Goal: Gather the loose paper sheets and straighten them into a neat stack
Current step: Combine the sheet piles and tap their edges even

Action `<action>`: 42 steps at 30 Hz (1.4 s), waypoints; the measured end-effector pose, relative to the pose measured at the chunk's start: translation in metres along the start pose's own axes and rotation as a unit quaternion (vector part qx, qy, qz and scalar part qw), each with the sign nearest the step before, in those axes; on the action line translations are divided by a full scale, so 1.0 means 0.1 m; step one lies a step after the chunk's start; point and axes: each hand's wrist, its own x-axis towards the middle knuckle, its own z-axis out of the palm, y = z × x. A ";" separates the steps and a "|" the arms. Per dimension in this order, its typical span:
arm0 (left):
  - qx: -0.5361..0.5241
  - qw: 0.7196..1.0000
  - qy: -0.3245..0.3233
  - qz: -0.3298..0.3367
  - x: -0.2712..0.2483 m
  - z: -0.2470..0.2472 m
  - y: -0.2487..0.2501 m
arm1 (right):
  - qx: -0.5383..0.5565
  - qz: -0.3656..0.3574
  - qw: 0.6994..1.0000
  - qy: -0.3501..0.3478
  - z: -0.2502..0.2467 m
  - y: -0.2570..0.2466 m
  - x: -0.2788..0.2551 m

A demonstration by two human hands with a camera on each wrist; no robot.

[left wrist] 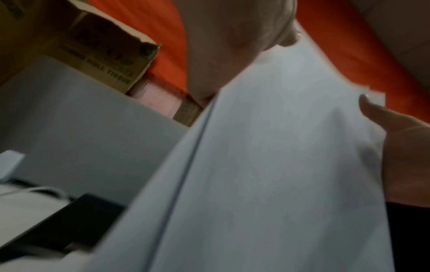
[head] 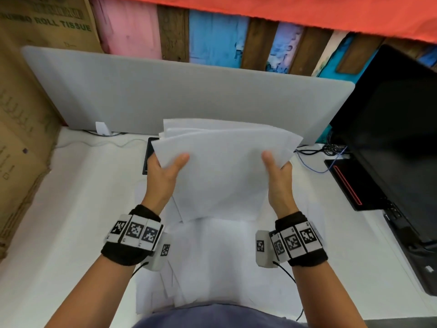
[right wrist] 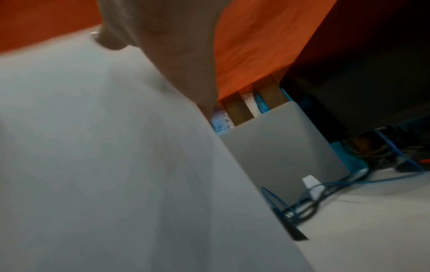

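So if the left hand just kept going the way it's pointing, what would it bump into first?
The left hand grips the papers and points away from the person. Going straight on, it would probably pass over the black thing on the desk and meet the grey divider first, though depth is hard to judge.

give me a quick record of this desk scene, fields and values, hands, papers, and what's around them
left hand: grips left edge of held sheets, thumb on top
right hand: grips right edge, thumb on top
held sheets: lifted off desk, top edges fanned, not yet squared
sheets on desk: still loose, overlapping below the hands
divider: grey panel behind
monitor: dark, at right
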 end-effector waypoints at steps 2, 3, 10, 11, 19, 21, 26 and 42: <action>-0.015 0.997 0.054 0.047 0.05 0.11 0.17 | 0.035 -0.016 0.998 0.041 0.09 -0.12 0.02; -0.014 0.995 0.076 0.067 0.07 0.16 0.24 | 0.045 -0.026 0.997 0.057 0.14 -0.17 0.03; -0.003 0.986 0.136 0.096 0.13 0.30 0.30 | 0.023 -0.041 0.994 0.096 0.17 -0.27 0.10; 0.003 0.986 0.133 0.098 0.13 0.29 0.31 | 0.023 -0.043 0.995 0.084 0.14 -0.28 0.11; 0.028 0.998 0.020 0.060 0.08 0.05 0.11 | -0.086 0.077 0.991 -0.066 -0.17 0.03 0.09; 0.034 0.999 0.000 -0.014 -0.01 0.03 -0.08 | -0.108 0.131 0.983 -0.069 -0.16 0.23 0.01; 0.012 0.998 0.007 -0.053 -0.09 0.02 -0.17 | -0.081 0.116 0.990 -0.015 -0.04 0.19 -0.03; 0.402 0.837 0.078 -0.362 -0.56 -0.79 -1.35 | -0.252 0.109 0.959 0.066 -0.99 0.65 0.07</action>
